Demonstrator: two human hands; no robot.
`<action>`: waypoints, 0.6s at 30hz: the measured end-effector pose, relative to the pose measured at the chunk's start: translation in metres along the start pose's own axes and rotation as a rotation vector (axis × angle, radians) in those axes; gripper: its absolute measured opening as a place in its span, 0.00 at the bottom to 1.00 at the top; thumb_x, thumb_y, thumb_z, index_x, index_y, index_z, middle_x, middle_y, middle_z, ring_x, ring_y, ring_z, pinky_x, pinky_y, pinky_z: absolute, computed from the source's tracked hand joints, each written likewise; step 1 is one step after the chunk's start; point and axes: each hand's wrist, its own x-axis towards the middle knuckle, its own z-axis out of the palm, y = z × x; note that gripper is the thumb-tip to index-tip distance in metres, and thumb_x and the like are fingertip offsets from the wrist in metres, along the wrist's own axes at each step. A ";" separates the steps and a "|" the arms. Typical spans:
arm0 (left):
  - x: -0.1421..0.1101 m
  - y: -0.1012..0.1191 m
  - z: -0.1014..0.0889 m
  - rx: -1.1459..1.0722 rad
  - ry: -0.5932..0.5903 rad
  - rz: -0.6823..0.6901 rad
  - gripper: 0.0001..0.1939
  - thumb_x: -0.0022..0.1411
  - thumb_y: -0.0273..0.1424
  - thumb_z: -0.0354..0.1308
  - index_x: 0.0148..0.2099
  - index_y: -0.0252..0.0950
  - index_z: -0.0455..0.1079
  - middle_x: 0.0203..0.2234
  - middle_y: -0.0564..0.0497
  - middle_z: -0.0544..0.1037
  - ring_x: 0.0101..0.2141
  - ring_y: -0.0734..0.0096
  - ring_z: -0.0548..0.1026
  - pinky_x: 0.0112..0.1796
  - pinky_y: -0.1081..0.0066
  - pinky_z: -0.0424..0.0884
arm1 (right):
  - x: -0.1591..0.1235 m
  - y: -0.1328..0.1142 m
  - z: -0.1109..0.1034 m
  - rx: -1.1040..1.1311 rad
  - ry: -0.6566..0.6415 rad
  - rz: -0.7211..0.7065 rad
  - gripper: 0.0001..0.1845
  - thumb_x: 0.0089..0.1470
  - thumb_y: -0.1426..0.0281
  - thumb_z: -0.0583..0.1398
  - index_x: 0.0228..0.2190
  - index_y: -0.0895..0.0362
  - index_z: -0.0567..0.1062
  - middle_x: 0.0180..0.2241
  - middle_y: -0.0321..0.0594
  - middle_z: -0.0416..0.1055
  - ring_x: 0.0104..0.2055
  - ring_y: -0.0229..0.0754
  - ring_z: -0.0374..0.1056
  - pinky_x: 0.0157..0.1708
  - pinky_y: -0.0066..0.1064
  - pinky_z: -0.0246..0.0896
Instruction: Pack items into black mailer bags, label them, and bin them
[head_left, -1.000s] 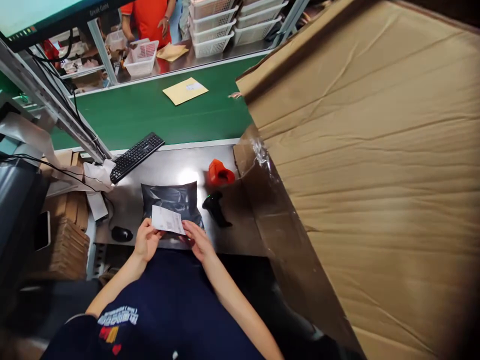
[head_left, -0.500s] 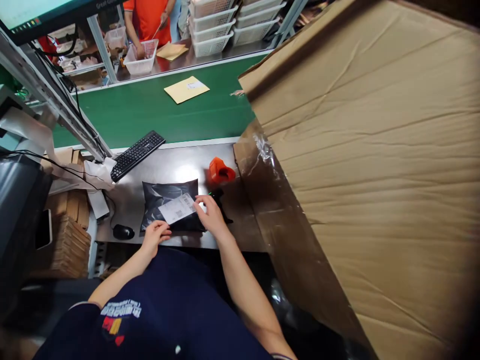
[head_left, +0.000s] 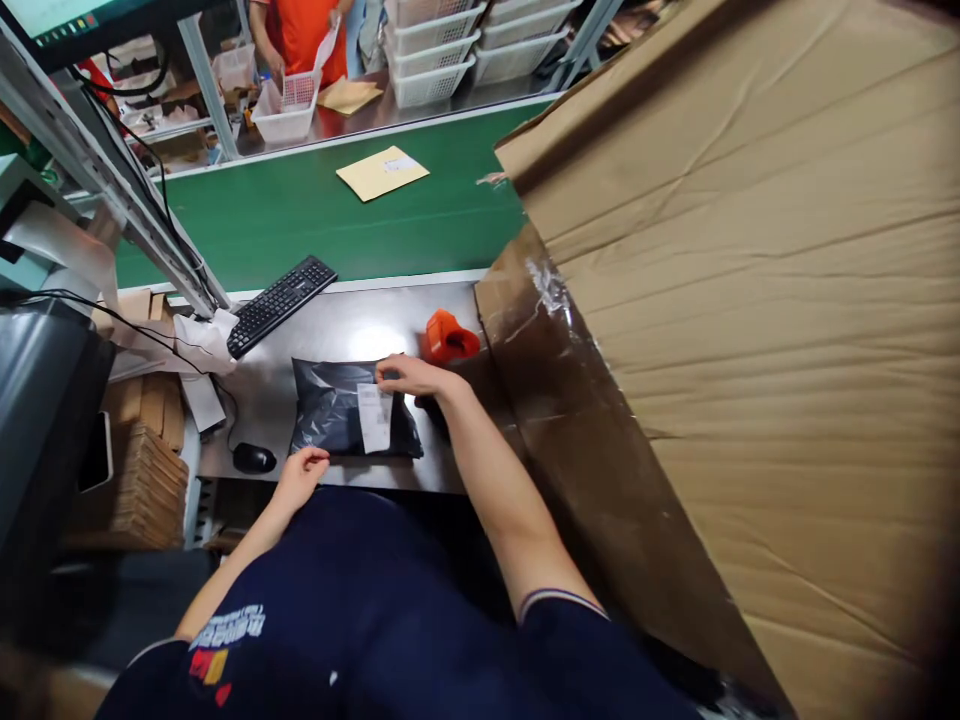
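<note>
Between the two hands: a dark plastic bag (head_left: 330, 412) lying flat on the metal table (head_left: 360, 318), with a white label (head_left: 375, 425) over its right half.
Right hand (head_left: 411, 375): reaching across the bag's far right corner, fingertips together on the label's far end.
Left hand (head_left: 300, 475): at the bag's near left edge, fingers curled — I can't tell whether they grip it.
Hands together or apart: apart, one far, one near.
Black scanner: just beside the right wrist, mostly hidden by the forearm.
Orange holder (head_left: 451, 338): just beyond the right hand.
Mouse (head_left: 254, 458): left of the left hand.
Keyboard (head_left: 282, 305): beyond the left hand, set at a slant.
Yellow envelope (head_left: 382, 173): well beyond both hands, on the green surface (head_left: 300, 235).
Cardboard (head_left: 750, 320): right of the right hand — a big creased sheet.
</note>
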 end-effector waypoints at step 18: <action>0.076 0.012 0.047 1.202 -0.103 0.542 0.35 0.76 0.41 0.47 0.77 0.28 0.53 0.75 0.35 0.55 0.76 0.49 0.49 0.72 0.44 0.51 | 0.038 -0.017 0.131 -0.287 0.595 0.114 0.31 0.71 0.63 0.47 0.69 0.62 0.63 0.73 0.54 0.57 0.77 0.55 0.48 0.74 0.57 0.43</action>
